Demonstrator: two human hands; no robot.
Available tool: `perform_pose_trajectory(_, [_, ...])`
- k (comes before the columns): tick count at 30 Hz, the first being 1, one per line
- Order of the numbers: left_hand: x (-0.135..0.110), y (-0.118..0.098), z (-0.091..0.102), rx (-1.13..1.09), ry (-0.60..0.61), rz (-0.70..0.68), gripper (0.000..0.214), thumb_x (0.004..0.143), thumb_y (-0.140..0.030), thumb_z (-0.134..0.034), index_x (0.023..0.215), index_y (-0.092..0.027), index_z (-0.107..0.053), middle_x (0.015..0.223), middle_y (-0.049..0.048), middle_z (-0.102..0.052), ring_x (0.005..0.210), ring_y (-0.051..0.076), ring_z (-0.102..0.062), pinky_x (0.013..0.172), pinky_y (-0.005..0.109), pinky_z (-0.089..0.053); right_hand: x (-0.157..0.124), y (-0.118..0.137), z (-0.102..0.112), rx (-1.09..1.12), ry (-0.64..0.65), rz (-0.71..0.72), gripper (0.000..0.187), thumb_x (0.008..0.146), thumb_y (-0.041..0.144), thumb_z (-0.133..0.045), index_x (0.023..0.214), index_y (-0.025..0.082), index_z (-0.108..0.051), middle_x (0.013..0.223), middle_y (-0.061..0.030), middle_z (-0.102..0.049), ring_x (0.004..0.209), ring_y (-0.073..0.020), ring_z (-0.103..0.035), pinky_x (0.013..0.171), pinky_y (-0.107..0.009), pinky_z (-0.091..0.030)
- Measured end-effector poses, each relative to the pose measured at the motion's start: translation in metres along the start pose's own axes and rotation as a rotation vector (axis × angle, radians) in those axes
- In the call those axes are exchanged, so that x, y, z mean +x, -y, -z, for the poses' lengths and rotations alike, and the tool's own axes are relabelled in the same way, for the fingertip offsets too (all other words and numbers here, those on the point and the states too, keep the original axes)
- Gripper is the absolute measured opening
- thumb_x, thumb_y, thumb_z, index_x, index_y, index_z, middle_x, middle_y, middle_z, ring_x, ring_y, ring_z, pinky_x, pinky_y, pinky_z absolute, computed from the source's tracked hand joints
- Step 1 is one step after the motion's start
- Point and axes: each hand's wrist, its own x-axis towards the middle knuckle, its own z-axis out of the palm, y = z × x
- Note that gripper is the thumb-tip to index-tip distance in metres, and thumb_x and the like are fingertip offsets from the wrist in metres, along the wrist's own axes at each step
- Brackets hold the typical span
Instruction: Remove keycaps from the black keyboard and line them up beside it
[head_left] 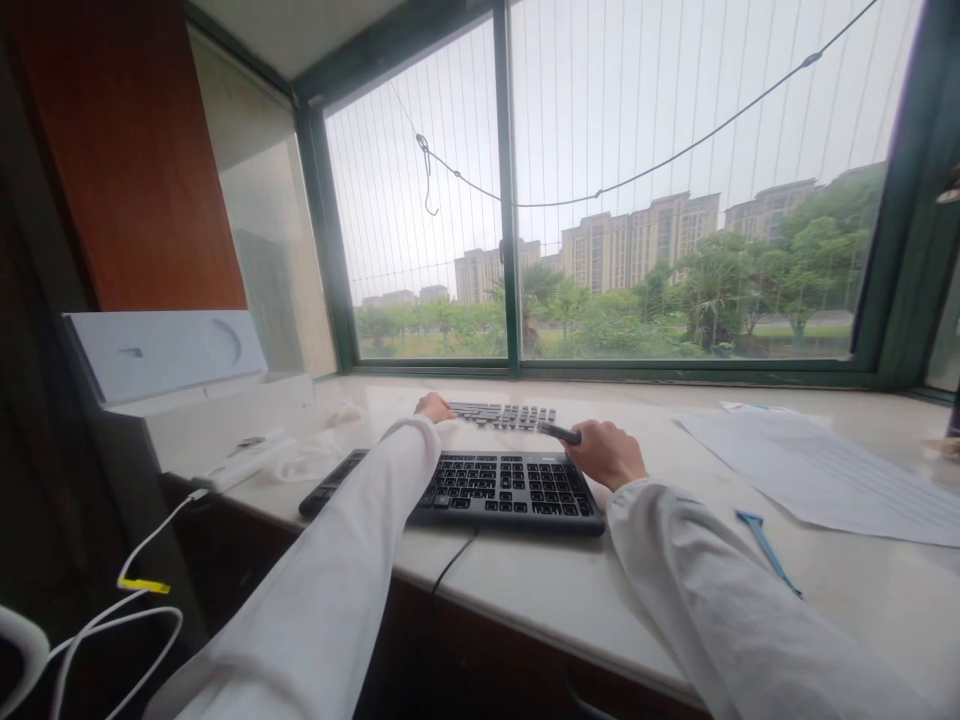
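Note:
A black keyboard (pixel 510 495) lies near the front edge of the white counter, its key field showing a grid of dark squares with lighter outlines. Behind it, rows of loose keycaps (pixel 504 415) are laid out on the counter. My left hand (pixel 434 408) reaches across the keyboard to the left end of these rows. Its fingers look curled, with a bit of red at the tips; what they hold is too small to make out. My right hand (pixel 606 453), above the keyboard's right end, is closed round a black-handled brush (pixel 561 433), its tip pointing left toward the keycaps.
Printed paper sheets (pixel 825 470) and a thin blue tool (pixel 769 553) lie on the right. At left stand a white box (pixel 225 420), a power strip (pixel 244 465) and white cables (pixel 127 600). A large window (pixel 514 250) rises behind the counter.

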Motion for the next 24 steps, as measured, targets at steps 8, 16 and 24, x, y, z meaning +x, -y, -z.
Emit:
perform_pose_trajectory(8, [0.005, -0.009, -0.01, 0.015, 0.023, -0.006, 0.023, 0.057, -0.032, -0.083, 0.075, -0.021, -0.073, 0.089, 0.0066, -0.074, 0.086, 0.023, -0.067, 0.071, 0.026, -0.05, 0.001, 0.001, -0.001, -0.008, -0.003, 0.024, 0.039, 0.087, 0.041, -0.04, 0.082, 0.023, -0.073, 0.085, -0.0126, -0.07, 0.077, -0.0255, -0.065, 0.064, -0.031, -0.041])
perform_pose_trajectory(16, [0.006, -0.014, -0.01, 0.021, 0.038, -0.02, 0.017, 0.061, -0.028, -0.081, 0.071, -0.018, -0.072, 0.077, 0.0081, -0.071, 0.08, 0.023, -0.066, 0.068, 0.028, -0.05, 0.001, 0.002, -0.001, -0.036, -0.001, 0.02, 0.038, 0.088, 0.042, -0.041, 0.087, 0.023, -0.074, 0.089, -0.0122, -0.07, 0.08, -0.0242, -0.066, 0.064, -0.029, -0.041])
perform_pose_trajectory(24, [0.006, -0.017, -0.009, 0.049, 0.035, -0.031, 0.018, 0.063, -0.026, -0.08, 0.07, -0.013, -0.07, 0.075, 0.0099, -0.07, 0.081, 0.025, -0.065, 0.073, 0.032, -0.05, 0.001, 0.002, -0.001, -0.013, 0.014, 0.025, 0.04, 0.089, 0.042, -0.04, 0.088, 0.023, -0.074, 0.091, -0.0136, -0.071, 0.08, -0.0242, -0.065, 0.066, -0.03, -0.042])
